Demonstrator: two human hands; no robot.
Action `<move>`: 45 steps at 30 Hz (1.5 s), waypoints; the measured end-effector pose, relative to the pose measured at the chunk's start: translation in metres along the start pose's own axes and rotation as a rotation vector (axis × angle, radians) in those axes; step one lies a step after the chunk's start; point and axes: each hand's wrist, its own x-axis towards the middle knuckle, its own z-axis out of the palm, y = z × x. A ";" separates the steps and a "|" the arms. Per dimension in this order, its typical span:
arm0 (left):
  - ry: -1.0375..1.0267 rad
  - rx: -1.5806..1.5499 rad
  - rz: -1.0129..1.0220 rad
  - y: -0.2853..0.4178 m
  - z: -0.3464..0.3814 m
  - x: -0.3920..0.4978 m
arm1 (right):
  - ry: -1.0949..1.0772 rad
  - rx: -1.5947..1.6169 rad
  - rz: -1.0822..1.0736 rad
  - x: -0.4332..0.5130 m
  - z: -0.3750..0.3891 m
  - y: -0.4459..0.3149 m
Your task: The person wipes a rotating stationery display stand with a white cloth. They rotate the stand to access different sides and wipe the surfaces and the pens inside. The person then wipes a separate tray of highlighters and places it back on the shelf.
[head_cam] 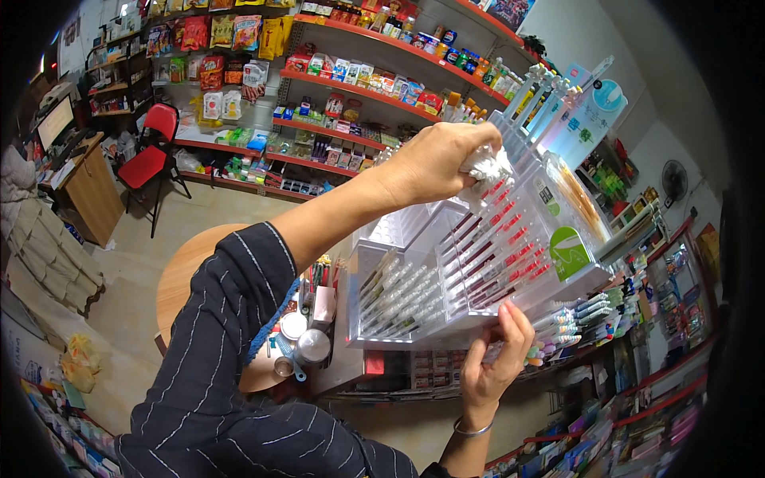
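Observation:
A clear acrylic pen display stands tilted in view, its compartments filled with rows of pens. Pens with red tops fill the compartment nearest my hands, and clear-capped pens stand in the one to its left. Bunched in my left hand is a white cloth or tissue, pressed against the upper end of the red-topped rows. My right hand, with a metal bangle at the wrist, has its fingertips on the display's lower front edge; part of its grip is hidden.
Taller pens rise from the display's back. A round wooden table with jars and a blue brush is at left, near a red folding chair. Red-edged shelves of packaged goods line the wall. More pens stand at right.

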 end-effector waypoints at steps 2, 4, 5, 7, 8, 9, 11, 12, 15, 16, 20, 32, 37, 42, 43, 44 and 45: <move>-0.017 -0.024 -0.023 -0.005 0.006 0.003 | 0.012 -0.005 -0.004 -0.001 0.002 0.000; -0.021 -0.062 -0.027 -0.008 0.013 0.003 | 0.016 -0.013 0.002 -0.002 0.003 0.000; -0.030 -0.036 0.020 -0.009 0.016 0.001 | 0.025 -0.023 -0.007 -0.003 0.005 0.001; -0.052 0.037 0.070 -0.009 0.022 -0.002 | 0.025 -0.037 0.007 -0.005 0.005 0.002; -0.129 -0.012 0.029 -0.011 0.023 -0.002 | 0.029 -0.043 -0.015 -0.005 0.006 0.002; -0.195 -0.074 0.004 -0.013 0.022 -0.003 | 0.029 -0.042 -0.008 -0.006 0.006 0.003; -0.336 -0.189 -0.062 -0.017 0.018 -0.001 | 0.043 -0.040 -0.013 -0.007 0.008 0.004; -0.374 -0.241 -0.070 -0.019 0.017 0.000 | 0.055 -0.037 -0.025 -0.007 0.009 0.005; -0.532 -0.190 -0.017 -0.023 0.014 0.007 | 0.070 -0.028 -0.021 -0.006 0.011 0.006; -0.528 -0.195 0.013 -0.024 0.015 0.007 | 0.069 -0.021 -0.030 -0.006 0.011 0.006; -0.606 -0.257 -0.020 -0.028 0.016 0.008 | 0.060 -0.087 -0.051 -0.006 0.010 0.007; -0.338 -0.202 0.019 -0.025 0.006 -0.012 | 0.066 -0.106 0.035 -0.005 0.010 0.005; -0.204 -0.193 0.055 -0.023 0.006 -0.027 | 0.047 -0.044 0.070 -0.005 0.007 0.003; -0.151 -0.209 -0.027 -0.023 0.001 -0.039 | 0.047 -0.075 0.063 -0.005 0.006 0.007; -0.158 -0.219 -0.047 -0.023 -0.001 -0.040 | 0.046 -0.081 0.059 -0.005 0.006 0.007; -0.146 -0.207 -0.019 -0.023 -0.001 -0.039 | 0.048 -0.068 0.058 -0.006 0.006 0.008; -0.142 -0.196 -0.006 -0.023 -0.002 -0.038 | 0.048 -0.067 0.067 -0.006 0.006 0.008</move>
